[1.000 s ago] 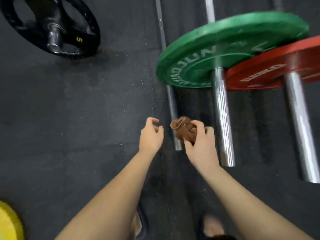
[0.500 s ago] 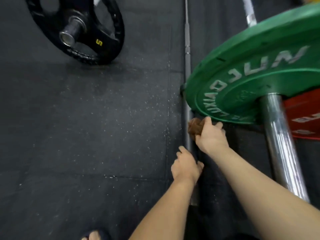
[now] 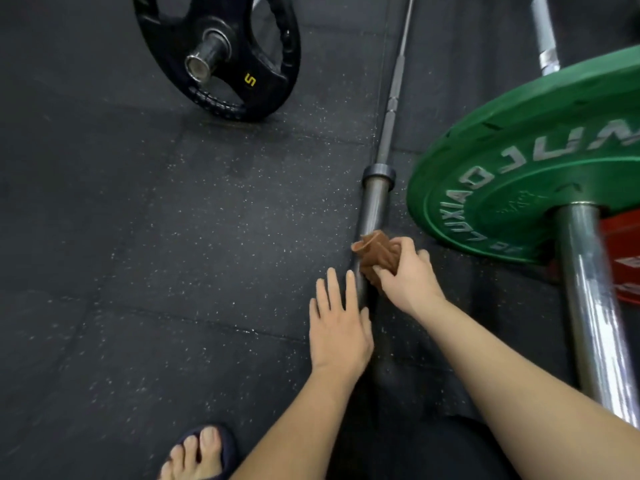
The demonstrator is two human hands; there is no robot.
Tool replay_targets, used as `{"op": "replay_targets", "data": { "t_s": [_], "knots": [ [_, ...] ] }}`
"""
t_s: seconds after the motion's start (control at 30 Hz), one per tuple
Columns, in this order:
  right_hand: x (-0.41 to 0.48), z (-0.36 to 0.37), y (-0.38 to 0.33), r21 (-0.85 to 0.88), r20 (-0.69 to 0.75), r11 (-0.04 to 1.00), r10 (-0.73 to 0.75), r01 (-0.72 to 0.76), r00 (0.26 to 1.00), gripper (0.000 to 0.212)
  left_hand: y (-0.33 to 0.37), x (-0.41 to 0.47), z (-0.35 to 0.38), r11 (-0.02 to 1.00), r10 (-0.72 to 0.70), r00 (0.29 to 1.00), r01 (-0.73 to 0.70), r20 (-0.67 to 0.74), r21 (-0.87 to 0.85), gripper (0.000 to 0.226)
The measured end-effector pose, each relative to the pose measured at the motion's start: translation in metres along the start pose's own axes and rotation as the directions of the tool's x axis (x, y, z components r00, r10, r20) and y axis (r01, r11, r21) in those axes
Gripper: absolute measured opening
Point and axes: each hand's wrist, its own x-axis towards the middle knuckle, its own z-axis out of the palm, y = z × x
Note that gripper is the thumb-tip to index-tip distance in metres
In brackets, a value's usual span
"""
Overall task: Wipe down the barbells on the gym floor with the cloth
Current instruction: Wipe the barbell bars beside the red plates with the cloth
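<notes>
Right hand (image 3: 408,278) gripping cloth (image 3: 375,252) on barbell (image 3: 373,209); left hand (image 3: 337,327) lying flat, fingers straight; unheld bar possibly rolling.

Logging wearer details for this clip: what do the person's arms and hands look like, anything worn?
The left hand and right hand are bare: no gloves, rings, watch or bands. No sleeves show on either forearm. The one foot in view wears a dark sandal.

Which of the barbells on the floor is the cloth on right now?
The bare dark steel barbell without plates, left of the green weight plate; the right hand holds the brown cloth against its sleeve.
</notes>
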Motion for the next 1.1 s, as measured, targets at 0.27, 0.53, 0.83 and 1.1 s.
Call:
{"op": "replay_targets", "data": {
  "t_s": [0.27, 0.53, 0.83, 1.1],
  "knots": [
    [0.070, -0.001, -0.050, -0.291, -0.098, 0.891, -0.390, 0.348, 0.916, 0.070, -0.041, -0.005, 0.017, 0.987, -0.042, 0.998, 0.033, -0.051, -0.160, 0.070],
    [0.150, 0.011, -0.073, -0.307, 0.040, 0.913, -0.270, 0.269, 0.962, 0.059, -0.048, -0.002, 0.010, 0.969, -0.140, 0.990, 0.135, -0.006, -0.208, 0.069],
    [0.157, 0.025, -0.078, -0.310, 0.051, 0.861, -0.409, 0.403, 0.911, 0.052, -0.069, 0.009, 0.007, 0.979, -0.124, 0.992, 0.123, 0.005, -0.162, 0.071],
    [0.134, 0.034, -0.053, -0.371, 0.133, 0.672, -0.644, 0.640, 0.753, 0.035, -0.069, 0.009, 0.003, 0.903, -0.156, 0.986, 0.167, 0.060, -0.396, 0.071]
  ]
}}
